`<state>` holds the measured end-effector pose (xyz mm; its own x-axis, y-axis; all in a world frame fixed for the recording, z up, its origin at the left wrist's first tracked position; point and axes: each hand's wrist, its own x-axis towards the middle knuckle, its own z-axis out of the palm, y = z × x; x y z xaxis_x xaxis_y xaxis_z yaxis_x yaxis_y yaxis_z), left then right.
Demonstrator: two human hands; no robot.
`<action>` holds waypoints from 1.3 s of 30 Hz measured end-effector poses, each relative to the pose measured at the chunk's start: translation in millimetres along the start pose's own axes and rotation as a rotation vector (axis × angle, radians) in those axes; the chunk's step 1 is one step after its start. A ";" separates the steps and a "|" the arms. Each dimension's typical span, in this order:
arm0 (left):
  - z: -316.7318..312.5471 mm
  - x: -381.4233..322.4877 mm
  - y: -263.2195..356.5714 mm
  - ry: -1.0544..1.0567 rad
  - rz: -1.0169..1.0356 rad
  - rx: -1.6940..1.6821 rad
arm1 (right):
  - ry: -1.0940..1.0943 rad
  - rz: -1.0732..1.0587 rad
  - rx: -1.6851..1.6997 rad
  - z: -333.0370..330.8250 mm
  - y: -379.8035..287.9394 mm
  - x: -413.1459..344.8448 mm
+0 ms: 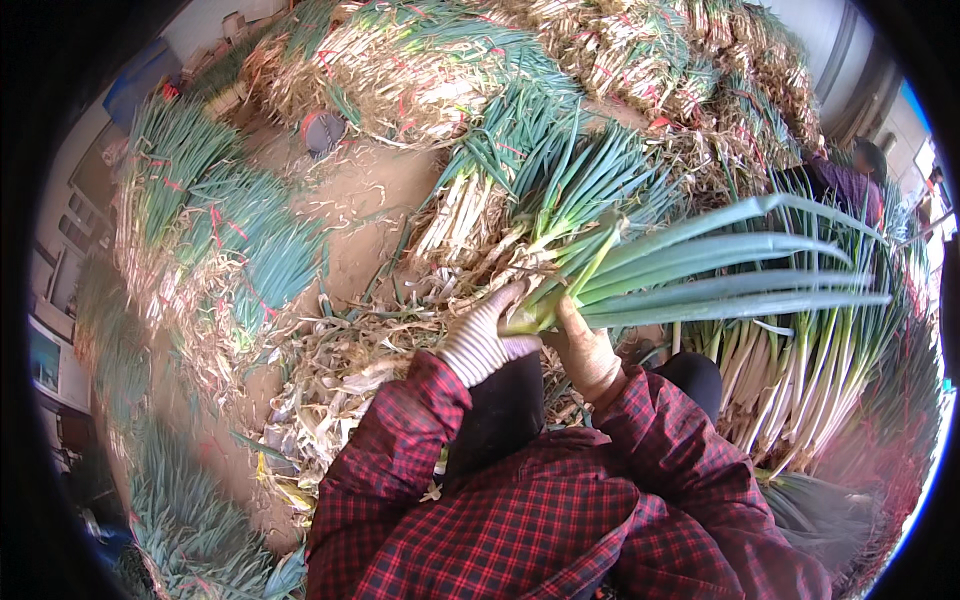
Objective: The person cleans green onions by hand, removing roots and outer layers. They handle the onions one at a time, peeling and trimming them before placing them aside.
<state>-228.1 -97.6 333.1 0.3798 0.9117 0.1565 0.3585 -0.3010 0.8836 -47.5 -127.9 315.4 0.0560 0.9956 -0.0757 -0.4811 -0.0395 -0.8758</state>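
Observation:
A large green onion (675,281) is held between my two gloved hands in front of my knees, its long leaves fanning out to the right. My left hand (480,339), in a striped knit glove, grips it at the pale lower end. Close beside it, my right hand (586,351) holds the base of the leaves, thumb on top. Just beyond the hands lies a loose pile of untied green onions (592,191), partly hidden by the held one. Beneath and to the left spreads a heap of dry peeled onion skins (352,367).
Red-tied green onion bundles (240,232) lie at left, with more bundles (427,67) stacked across the back. At right, pale-stemmed green onions (787,375) rest in a row. A round dark object (322,133) is on the dirt floor (367,187). Another person (847,176) is at far right.

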 end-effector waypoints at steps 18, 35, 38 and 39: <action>-28.2 -67.2 -29.4 0.397 0.297 0.576 | 0.279 0.009 0.097 23.9 26.3 21.0; -196.4 -206.4 -151.6 1.066 -0.249 0.595 | 0.009 -0.057 0.701 -84.5 -27.1 55.9; -105.5 -141.5 -57.5 0.497 -0.059 0.304 | 0.132 -0.096 0.636 -72.5 -34.2 58.8; -77.7 -125.4 -31.4 0.209 -0.028 0.072 | 0.205 -0.038 0.607 -68.1 -38.4 59.2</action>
<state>-353.2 -180.8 320.0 0.1869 0.9558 0.2268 0.4295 -0.2872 0.8562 33.9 -73.3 312.2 0.2197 0.9565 -0.1921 -0.8818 0.1104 -0.4586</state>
